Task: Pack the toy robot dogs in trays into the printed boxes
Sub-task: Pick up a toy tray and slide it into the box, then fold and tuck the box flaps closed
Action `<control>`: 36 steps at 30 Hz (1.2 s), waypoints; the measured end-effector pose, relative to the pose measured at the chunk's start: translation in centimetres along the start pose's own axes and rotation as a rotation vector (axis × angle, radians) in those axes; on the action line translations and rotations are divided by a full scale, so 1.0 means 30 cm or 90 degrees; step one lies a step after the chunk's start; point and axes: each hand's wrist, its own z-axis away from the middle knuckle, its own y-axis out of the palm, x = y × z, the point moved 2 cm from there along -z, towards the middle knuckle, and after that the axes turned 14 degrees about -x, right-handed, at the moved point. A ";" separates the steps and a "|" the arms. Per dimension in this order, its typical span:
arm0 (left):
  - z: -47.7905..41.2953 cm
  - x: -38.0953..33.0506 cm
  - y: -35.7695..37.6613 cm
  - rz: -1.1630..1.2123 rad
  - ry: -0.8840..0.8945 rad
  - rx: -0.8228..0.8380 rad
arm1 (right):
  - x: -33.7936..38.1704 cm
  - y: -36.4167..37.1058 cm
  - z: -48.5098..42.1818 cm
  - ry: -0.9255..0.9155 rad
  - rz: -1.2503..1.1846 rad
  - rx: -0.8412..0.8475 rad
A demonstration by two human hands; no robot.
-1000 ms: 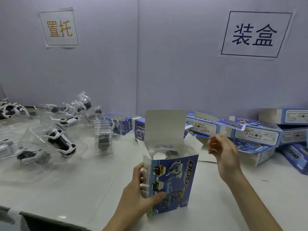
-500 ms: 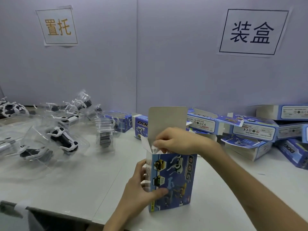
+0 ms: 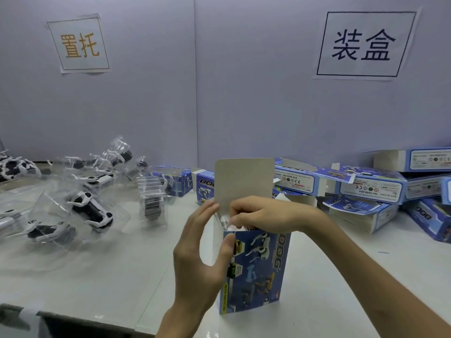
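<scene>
The left hand (image 3: 202, 247) grips the box (image 3: 258, 272) near its upper left corner, thumb flat on the printed front and fingers round the side. This keeps the box upright on the table (image 3: 102, 276) while the top is worked. The right hand (image 3: 261, 213) lies curled over the open mouth, thumb and forefinger closed at the small side flap (image 3: 223, 222), most likely to fold it inward. The lid flap (image 3: 244, 181) stands straight up behind the knuckles, left clear so the side flaps can go down first. The right hand hides whatever is inside; I judge a dog in its tray is already in, and closing is the step in hand. To the left, more dogs in trays (image 3: 90, 211) lie loosely heaped, handy for the left hand. To the right, other boxes (image 3: 366, 189) are stacked on their sides against the wall (image 3: 244, 93), under a sign (image 3: 363, 45)
</scene>
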 end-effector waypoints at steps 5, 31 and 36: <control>-0.010 -0.023 0.052 -0.017 0.057 0.059 | -0.002 -0.010 0.003 0.037 -0.050 -0.013; -0.081 -0.240 0.149 -0.619 0.240 0.518 | -0.146 0.139 0.270 -0.001 -0.237 -0.755; -0.068 -0.217 0.141 -0.532 0.234 0.513 | -0.170 0.167 0.290 -0.032 -0.115 -0.677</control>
